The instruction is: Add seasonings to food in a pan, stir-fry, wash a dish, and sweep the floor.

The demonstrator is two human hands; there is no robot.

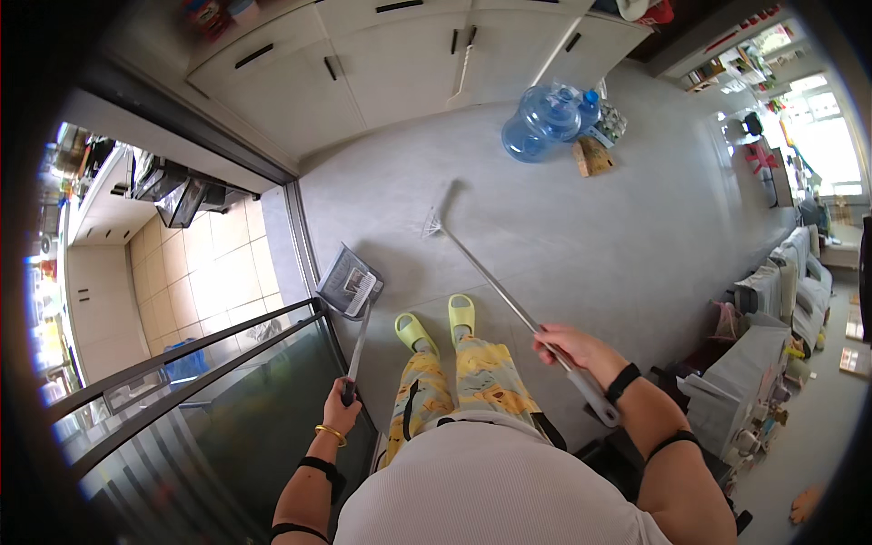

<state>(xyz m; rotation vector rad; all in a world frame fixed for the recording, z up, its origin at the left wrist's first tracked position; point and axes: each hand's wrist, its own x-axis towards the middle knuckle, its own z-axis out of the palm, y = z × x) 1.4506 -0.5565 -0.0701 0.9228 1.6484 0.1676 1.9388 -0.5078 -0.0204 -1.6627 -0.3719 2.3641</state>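
My left hand is closed around the handle of a grey long-handled dustpan, whose pan is at the sliding door's floor track. My right hand grips the metal pole of a broom with a grey end grip. The broom's head is at the grey floor, ahead of my feet and beyond the dustpan to the right. Yellow-green slippers are on my feet, between the two tools. What the dustpan holds is too small to tell.
Blue plastic water bottles and a brown box stand by the white cabinets. At the left, a dark-framed glass door borders a room with a tiled floor. A covered sofa is at the right.
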